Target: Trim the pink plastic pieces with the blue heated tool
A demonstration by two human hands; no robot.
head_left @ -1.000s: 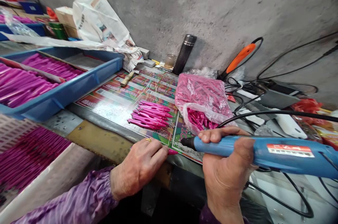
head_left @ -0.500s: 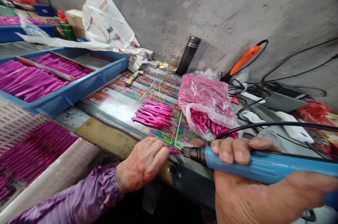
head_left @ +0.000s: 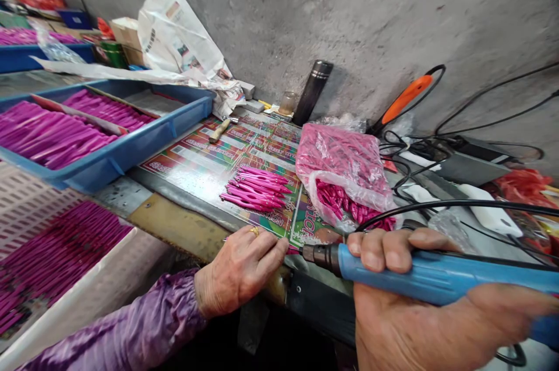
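My left hand (head_left: 244, 269), in a purple sleeve, is closed round a slender pink piece (head_left: 293, 249). Only the piece's tip shows past my fingers; the rest is hidden in my grip. My right hand (head_left: 410, 301) is wrapped around a blue electric screwdriver (head_left: 437, 276), held almost level. The screwdriver's black nose meets the pink tip at the bench edge; whether they touch, I cannot tell. Just beyond my left hand, a pile of similar pink pieces (head_left: 257, 189) lies on a printed sheet (head_left: 192, 176).
An open plastic bag (head_left: 345, 161) of pink parts stands behind the screwdriver. Blue trays (head_left: 109, 155) and a pale crate (head_left: 117, 254) hold pink pieces at left. Toward the wall are a hammer (head_left: 220, 129), a black flask (head_left: 312, 91), an orange-handled tool (head_left: 406, 98) and cables.
My left fingers have moved slightly right along the pink piece, so less of its tip shows. My right hand and the screwdriver stay nearly in place.
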